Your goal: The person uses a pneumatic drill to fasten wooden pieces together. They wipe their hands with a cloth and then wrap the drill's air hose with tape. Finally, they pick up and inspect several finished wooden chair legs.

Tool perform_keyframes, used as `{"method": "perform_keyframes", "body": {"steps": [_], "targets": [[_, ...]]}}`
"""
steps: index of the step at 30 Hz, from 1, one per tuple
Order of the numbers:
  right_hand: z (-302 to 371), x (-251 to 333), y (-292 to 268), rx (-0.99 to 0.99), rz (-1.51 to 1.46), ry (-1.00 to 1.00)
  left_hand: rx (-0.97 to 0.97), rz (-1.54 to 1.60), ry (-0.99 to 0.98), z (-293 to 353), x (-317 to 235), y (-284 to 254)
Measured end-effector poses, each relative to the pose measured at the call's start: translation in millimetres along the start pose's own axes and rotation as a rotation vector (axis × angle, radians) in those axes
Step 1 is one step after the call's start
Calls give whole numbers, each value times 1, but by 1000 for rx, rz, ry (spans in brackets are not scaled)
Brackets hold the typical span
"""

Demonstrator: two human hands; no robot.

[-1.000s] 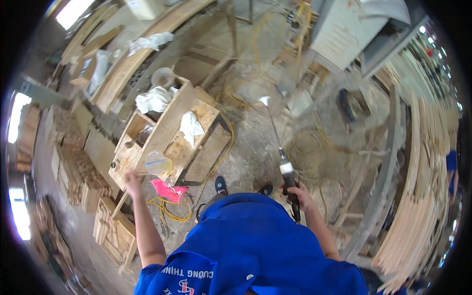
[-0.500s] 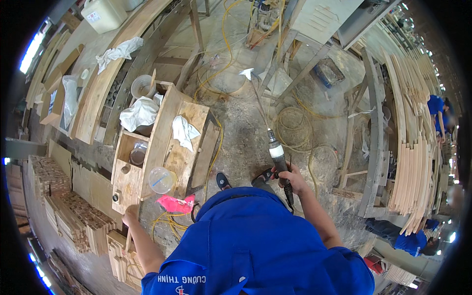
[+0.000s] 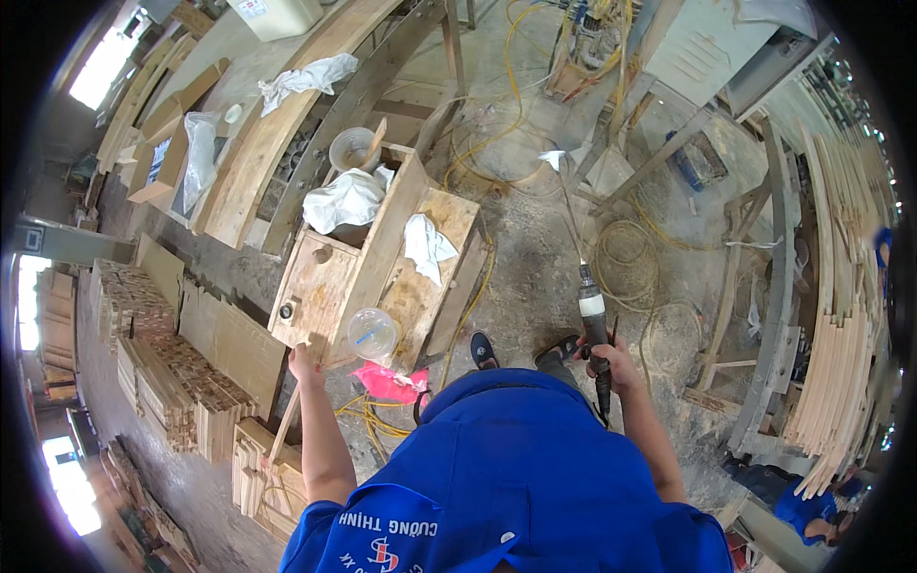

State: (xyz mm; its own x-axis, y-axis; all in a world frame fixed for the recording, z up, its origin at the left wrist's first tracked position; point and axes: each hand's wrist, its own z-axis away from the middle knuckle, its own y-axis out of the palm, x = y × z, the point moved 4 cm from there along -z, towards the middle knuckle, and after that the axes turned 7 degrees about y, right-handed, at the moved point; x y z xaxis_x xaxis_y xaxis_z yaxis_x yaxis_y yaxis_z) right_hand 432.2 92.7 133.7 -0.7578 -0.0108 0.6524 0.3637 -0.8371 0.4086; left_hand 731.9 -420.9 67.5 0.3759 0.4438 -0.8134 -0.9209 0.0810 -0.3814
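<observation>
My right hand point(image 3: 623, 365) is wrapped round a black handheld power tool point(image 3: 594, 329) with a white band. A long thin shaft with a white tip runs from its far end; a thin dark pointed piece shows beside my fingers. At the near left end of a wooden box point(image 3: 387, 229), my left hand point(image 3: 304, 363) is closed on the edge of a flat wooden lid point(image 3: 301, 286) with two round knobs. White cloth point(image 3: 339, 201) bulges from the box's far compartment. Another white rag point(image 3: 427, 248) and a clear plastic cup point(image 3: 372, 334) rest on the box's right side.
A pink bag point(image 3: 392, 382) and yellow hoses point(image 3: 368, 420) lie near my left side. Stacked wood strips point(image 3: 172, 382) stand at left, more long strips point(image 3: 831, 334) at right. A plastic tub point(image 3: 353, 150) holds a stick. Another person point(image 3: 802, 501) is at lower right.
The wooden lid has slid away from me over the box compartment that was open, hiding the jar inside. My left hand has moved with it. The power tool stays in my right hand.
</observation>
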Motion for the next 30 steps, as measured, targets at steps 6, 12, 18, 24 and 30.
{"method": "perform_keyframes", "body": {"steps": [6, 12, 18, 24, 30], "targets": [[0, -6, -10, 36, -24, 36, 159, -10, 63, -1, -17, -2], [2, -17, -51, 106, -302, 102, -3, -413, 1082, 73, -83, 80], [38, -17, -91, 301, -959, 92, 1242, -183, 483, 268, -42, 264], [78, -2, -151, 604, -1180, -23, 1964, -445, -119, 523, 38, 366], [126, 21, -231, 221, -833, -58, 2024, -340, -268, 659, 74, 422]]}}
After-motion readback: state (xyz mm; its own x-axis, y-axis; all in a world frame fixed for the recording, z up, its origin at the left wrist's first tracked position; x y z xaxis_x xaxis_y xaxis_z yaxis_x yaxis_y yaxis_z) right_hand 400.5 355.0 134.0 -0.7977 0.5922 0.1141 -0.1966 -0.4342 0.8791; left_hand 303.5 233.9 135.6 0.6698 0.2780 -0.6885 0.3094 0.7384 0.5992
